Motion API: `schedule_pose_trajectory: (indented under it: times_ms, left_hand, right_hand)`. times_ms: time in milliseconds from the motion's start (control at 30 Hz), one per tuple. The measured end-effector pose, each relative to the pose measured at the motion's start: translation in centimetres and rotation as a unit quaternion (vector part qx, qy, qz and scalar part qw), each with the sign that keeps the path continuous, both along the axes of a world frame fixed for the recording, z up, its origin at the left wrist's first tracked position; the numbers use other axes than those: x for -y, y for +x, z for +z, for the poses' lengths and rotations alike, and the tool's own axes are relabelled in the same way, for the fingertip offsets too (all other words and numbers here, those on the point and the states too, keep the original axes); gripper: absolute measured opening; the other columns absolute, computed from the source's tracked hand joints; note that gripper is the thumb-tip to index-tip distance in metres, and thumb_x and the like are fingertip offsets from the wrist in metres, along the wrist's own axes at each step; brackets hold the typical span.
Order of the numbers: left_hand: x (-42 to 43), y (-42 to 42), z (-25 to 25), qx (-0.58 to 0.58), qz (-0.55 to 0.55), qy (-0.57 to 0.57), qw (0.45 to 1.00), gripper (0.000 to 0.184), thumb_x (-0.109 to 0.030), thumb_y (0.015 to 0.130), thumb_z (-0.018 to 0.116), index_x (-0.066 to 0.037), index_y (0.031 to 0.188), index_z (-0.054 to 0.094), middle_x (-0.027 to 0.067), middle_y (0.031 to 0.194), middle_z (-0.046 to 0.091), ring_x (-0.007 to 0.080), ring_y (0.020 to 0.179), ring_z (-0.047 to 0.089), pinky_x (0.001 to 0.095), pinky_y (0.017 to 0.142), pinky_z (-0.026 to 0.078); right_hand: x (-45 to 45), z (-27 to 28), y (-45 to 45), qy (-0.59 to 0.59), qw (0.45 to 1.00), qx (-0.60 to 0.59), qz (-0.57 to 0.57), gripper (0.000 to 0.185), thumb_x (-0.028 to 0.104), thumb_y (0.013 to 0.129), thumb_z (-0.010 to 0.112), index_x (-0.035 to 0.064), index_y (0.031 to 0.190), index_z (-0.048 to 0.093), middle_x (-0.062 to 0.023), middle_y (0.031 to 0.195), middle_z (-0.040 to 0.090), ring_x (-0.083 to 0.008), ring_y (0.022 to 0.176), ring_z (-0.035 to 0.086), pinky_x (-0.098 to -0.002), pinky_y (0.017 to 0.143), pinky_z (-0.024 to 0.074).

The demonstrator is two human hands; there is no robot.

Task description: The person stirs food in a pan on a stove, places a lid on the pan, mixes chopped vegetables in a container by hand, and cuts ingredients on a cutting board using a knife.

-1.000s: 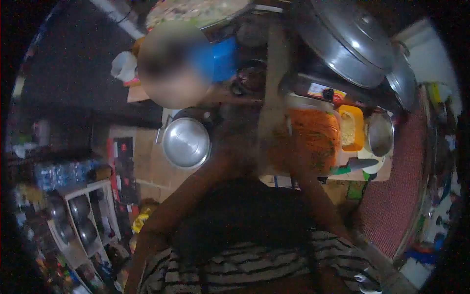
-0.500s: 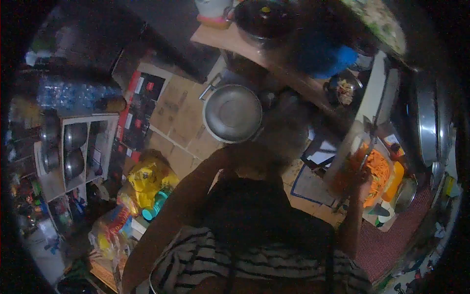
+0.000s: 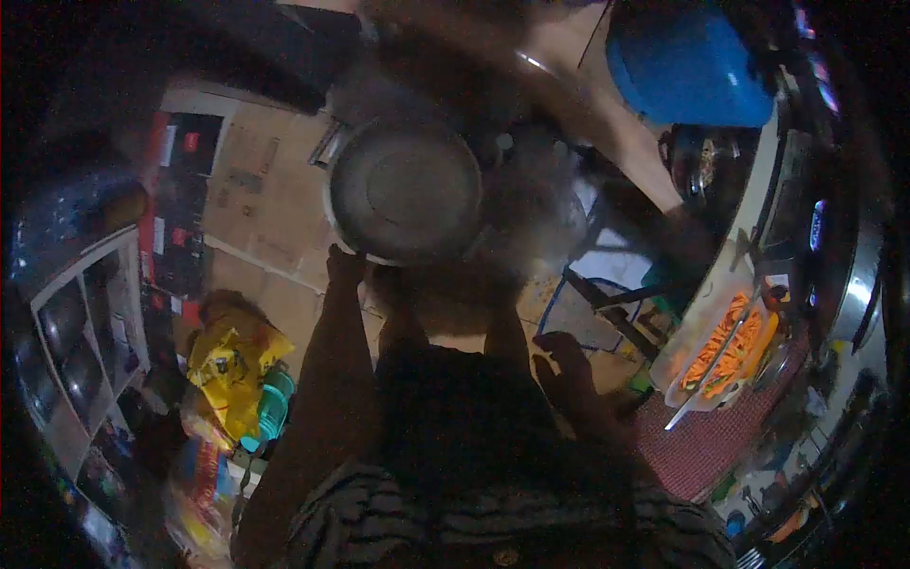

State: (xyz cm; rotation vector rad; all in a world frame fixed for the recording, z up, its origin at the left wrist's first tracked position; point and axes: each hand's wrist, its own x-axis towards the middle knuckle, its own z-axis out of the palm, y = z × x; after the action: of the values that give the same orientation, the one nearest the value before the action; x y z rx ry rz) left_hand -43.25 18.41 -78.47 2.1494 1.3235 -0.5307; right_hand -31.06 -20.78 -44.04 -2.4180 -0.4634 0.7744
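Observation:
My left hand (image 3: pixel 347 267) is at the lower left rim of a round metal pan (image 3: pixel 406 194); its fingers are dark, and whether they grip the rim is unclear. To the right, my right hand (image 3: pixel 561 360) hangs in the air with thumb and fingers apart, holding nothing. Further right, a clear container (image 3: pixel 675 365) holds shredded orange food (image 3: pixel 728 346), with a long utensil lying across it. A dark, blurred round shape is beside the pan on its right.
A blue container (image 3: pixel 690 66) and a dark bowl (image 3: pixel 706 166) stand at the upper right. At the left are a yellow bag (image 3: pixel 232 370), a teal cup (image 3: pixel 272 408) and a shelf (image 3: pixel 90 322). Cardboard (image 3: pixel 256 190) covers the floor.
The view has swung and lowered towards the pan. My right hand has moved away from the orange food and is now apart from it. My left hand has come to the pan's rim.

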Motion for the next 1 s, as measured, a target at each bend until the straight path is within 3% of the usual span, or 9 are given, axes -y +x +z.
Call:
schedule_pose_trajectory:
  times_ms: [100, 300, 400, 500, 600, 700, 800, 867, 1000]
  left_hand:
    - [-1.2, 0.2, -4.8, 0.09, -0.025, -0.178, 0.98, 0.068, -0.045, 0.087, 0.069, 0.003, 0.132, 0.054, 0.0282, 0.132, 0.059, 0.0384, 0.122, 0.059, 0.0484, 0.101, 0.048]
    - [-0.4, -2.8, -12.3, 0.017, -0.251, 0.072, 0.965, 0.042, -0.036, 0.091, 0.065, -0.004, 0.117, 0.064, 0.0225, 0.119, 0.066, 0.0385, 0.106, 0.067, 0.0526, 0.092, 0.053]
    - [-0.4, -0.1, -8.3, -0.051, -0.012, -0.054, 0.997, 0.036, -0.036, 0.092, 0.063, -0.004, 0.107, 0.067, 0.0199, 0.112, 0.069, 0.0391, 0.098, 0.069, 0.0522, 0.085, 0.056]
    - [-1.5, -1.4, -9.6, -0.111, -0.195, 0.036, 0.974, 0.056, -0.053, 0.079, 0.074, -0.011, 0.116, 0.07, 0.0133, 0.117, 0.07, 0.0291, 0.101, 0.068, 0.0439, 0.086, 0.056]
    - [-0.9, -1.0, -7.4, -0.085, -0.053, 0.042, 0.994, 0.06, -0.05, 0.081, 0.075, -0.008, 0.123, 0.065, 0.0115, 0.119, 0.069, 0.0277, 0.103, 0.067, 0.0446, 0.089, 0.055]
    - [-1.3, -4.4, -11.9, 0.2, -0.004, -0.028, 0.979, 0.059, -0.043, 0.083, 0.075, -0.006, 0.127, 0.062, 0.0084, 0.117, 0.068, 0.0256, 0.105, 0.065, 0.044, 0.092, 0.054]
    - [2.2, 2.0, 2.2, 0.398, 0.444, -0.313, 0.739, 0.042, -0.038, 0.098, 0.058, 0.001, 0.115, 0.063, 0.0143, 0.106, 0.069, 0.0262, 0.098, 0.065, 0.0399, 0.084, 0.054]
    - [2.1, 2.6, 5.0, 0.42, 0.302, -0.305, 0.8, 0.043, -0.036, 0.098, 0.06, 0.001, 0.119, 0.06, 0.0152, 0.11, 0.068, 0.0236, 0.098, 0.064, 0.0377, 0.084, 0.053]
    - [0.3, 3.2, 11.0, 0.292, 0.158, -0.269, 0.904, 0.039, -0.03, 0.097, 0.062, 0.002, 0.12, 0.06, 0.0169, 0.114, 0.067, 0.0243, 0.1, 0.065, 0.0382, 0.085, 0.054]
  right_hand:
    - [-0.3, -1.3, -1.4, -0.033, 0.987, -0.13, -0.085, 0.027, 0.004, 0.09, 0.068, 0.004, 0.117, 0.063, -0.0151, 0.119, 0.063, -0.0302, 0.106, 0.064, -0.0413, 0.091, 0.0523]
    - [1.4, -2.6, -2.3, -0.113, 0.973, -0.128, -0.155, 0.022, 0.009, 0.094, 0.067, 0.0043, 0.115, 0.065, -0.0141, 0.117, 0.065, -0.0224, 0.103, 0.067, -0.0356, 0.085, 0.0549]
    - [4.3, -4.8, -4.5, -0.101, 0.981, -0.095, -0.138, 0.022, 0.011, 0.094, 0.068, 0.0059, 0.115, 0.066, -0.0129, 0.117, 0.065, -0.0216, 0.103, 0.067, -0.0338, 0.085, 0.0552]
    - [4.0, -4.9, -5.8, -0.099, 0.951, -0.189, -0.224, 0.024, 0.013, 0.094, 0.069, 0.0061, 0.116, 0.066, -0.0126, 0.117, 0.066, -0.0235, 0.106, 0.067, -0.035, 0.089, 0.0546]
    - [3.3, -4.3, -6.7, -0.093, 0.939, -0.222, -0.244, 0.026, 0.015, 0.093, 0.07, 0.0058, 0.117, 0.066, -0.0132, 0.114, 0.067, -0.0252, 0.106, 0.067, -0.0361, 0.09, 0.0541]
    - [3.9, -4.6, -7.2, -0.063, 0.973, -0.175, -0.135, 0.028, 0.019, 0.093, 0.07, 0.0055, 0.117, 0.066, -0.0143, 0.11, 0.067, -0.0269, 0.105, 0.067, -0.0363, 0.09, 0.054]
    - [2.0, -2.8, -5.9, -0.069, 0.982, -0.164, -0.07, 0.029, 0.023, 0.093, 0.069, 0.0054, 0.116, 0.066, -0.0163, 0.109, 0.067, -0.0289, 0.104, 0.067, -0.0371, 0.089, 0.0538]
    - [-0.6, -1.3, -4.2, -0.121, 0.969, -0.197, -0.092, 0.027, 0.024, 0.094, 0.067, 0.0043, 0.113, 0.067, -0.0183, 0.11, 0.067, -0.0311, 0.105, 0.066, -0.0392, 0.089, 0.0537]
    - [-4.9, -4.5, -3.1, -0.094, 0.987, 0.104, 0.082, 0.025, 0.025, 0.093, 0.064, 0.0028, 0.105, 0.068, -0.0205, 0.098, 0.07, -0.0376, 0.092, 0.069, -0.0466, 0.083, 0.0555]
